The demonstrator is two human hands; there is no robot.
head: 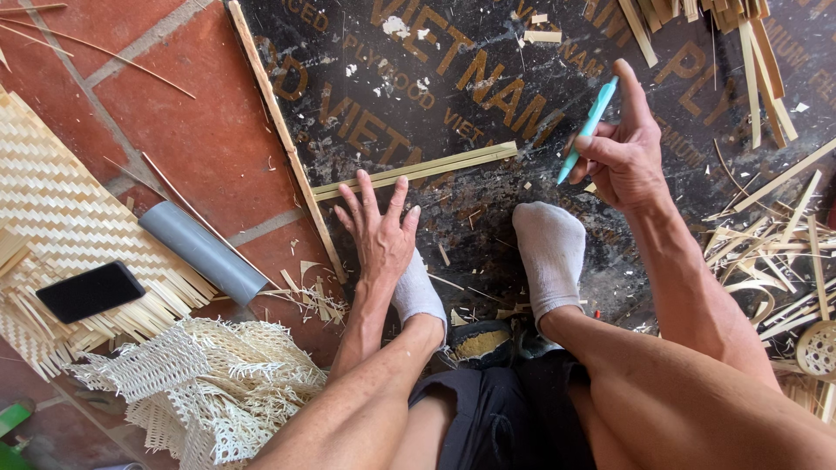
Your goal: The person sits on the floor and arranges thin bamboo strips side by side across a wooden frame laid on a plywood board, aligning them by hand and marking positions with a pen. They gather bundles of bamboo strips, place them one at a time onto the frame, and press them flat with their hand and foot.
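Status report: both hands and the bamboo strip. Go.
Left hand open, fingertips at the bamboo strip. Right hand gripping teal pen, off the strip. Nothing between them.

A black rectangular phone (90,291), its screen dark (nothing showing), is lying on the woven mat (52,200) near the floor's left edge; faded yellowish lettering is running across the dark board (488,96).

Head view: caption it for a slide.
Right hand holds a teal pen; left hand reaches toward bamboo strips on a dark board.
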